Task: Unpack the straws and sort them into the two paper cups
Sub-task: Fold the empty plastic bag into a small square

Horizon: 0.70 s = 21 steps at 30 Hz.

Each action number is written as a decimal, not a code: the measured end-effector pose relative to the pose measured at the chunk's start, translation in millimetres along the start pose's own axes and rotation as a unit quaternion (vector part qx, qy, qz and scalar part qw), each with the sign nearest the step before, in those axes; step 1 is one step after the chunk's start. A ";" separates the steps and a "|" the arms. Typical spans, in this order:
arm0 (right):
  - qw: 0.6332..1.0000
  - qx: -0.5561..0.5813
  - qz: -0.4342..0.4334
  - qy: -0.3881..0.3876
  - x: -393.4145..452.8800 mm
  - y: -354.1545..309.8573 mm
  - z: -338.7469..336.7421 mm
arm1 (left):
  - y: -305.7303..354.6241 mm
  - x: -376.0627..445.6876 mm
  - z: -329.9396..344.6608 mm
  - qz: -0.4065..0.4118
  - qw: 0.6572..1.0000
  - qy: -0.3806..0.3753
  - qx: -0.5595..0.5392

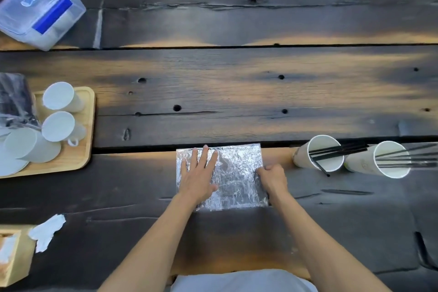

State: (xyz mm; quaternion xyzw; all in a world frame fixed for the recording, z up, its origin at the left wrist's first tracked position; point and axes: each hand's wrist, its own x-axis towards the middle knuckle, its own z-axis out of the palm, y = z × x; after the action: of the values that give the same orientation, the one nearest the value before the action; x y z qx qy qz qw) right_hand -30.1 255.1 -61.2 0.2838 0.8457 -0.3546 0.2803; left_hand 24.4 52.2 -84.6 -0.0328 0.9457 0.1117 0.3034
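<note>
Crinkled clear plastic, the emptied straw wrapper (pixel 233 178), lies flat on the dark wooden desk (pixel 237 92) directly before the person. Its glare makes any contents hard to judge; none can be made out.

The left hand (pixel 198 174) lies palm down on the wrapper's left half, fingers (pixel 203 156) spread apart and extended, pressing it flat. The right hand (pixel 272 179) is curled at the wrapper's right edge, fingertips pinched together on the plastic; the grip itself is partly hidden under the knuckles. Both forearms reach in from the bottom edge.

Black straws (pixel 339 150) stand in two paper cups, the left cup (pixel 301 154) and the right cup (pixel 360 161), just beside each other to the right of the wrapper. The straws in the right cup run out of view.

At far left, a wooden tray (pixel 80 149) carries white cups (pixel 59 97), cut off by the edge. A lidded plastic box (pixel 40 9) sits at upper left.
</note>
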 end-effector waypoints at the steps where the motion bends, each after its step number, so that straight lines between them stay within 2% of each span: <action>1: 1.000 0.007 0.002 -0.014 1.2 0.7 -0.6 | 0.4 0.0 0.4 0.000 1.000 0.000 0.001; 5: 0.995 0.069 -0.007 -0.066 2.6 4.0 -7.5 | 3.9 -1.7 2.6 0.010 1.000 0.009 -0.007; 10: 0.992 0.096 -0.060 -0.057 -6.2 7.2 -27.2 | 17.6 -10.7 16.1 0.022 1.000 0.018 0.004; 14: 0.980 0.165 -0.079 -0.076 -19.5 10.5 -42.3 | 28.1 -15.1 22.4 0.021 1.000 0.023 0.002; 21: 0.964 0.158 -0.177 -0.119 -48.8 -0.2 -39.2 | 46.4 -14.0 29.3 0.023 0.999 0.044 -0.023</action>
State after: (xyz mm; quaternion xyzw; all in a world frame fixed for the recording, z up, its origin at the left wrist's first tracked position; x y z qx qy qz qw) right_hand -7.7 271.0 -4.9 0.1260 0.7761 -0.5588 0.2637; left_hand 46.4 104.1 -90.8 -0.0231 0.9559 0.1386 0.2580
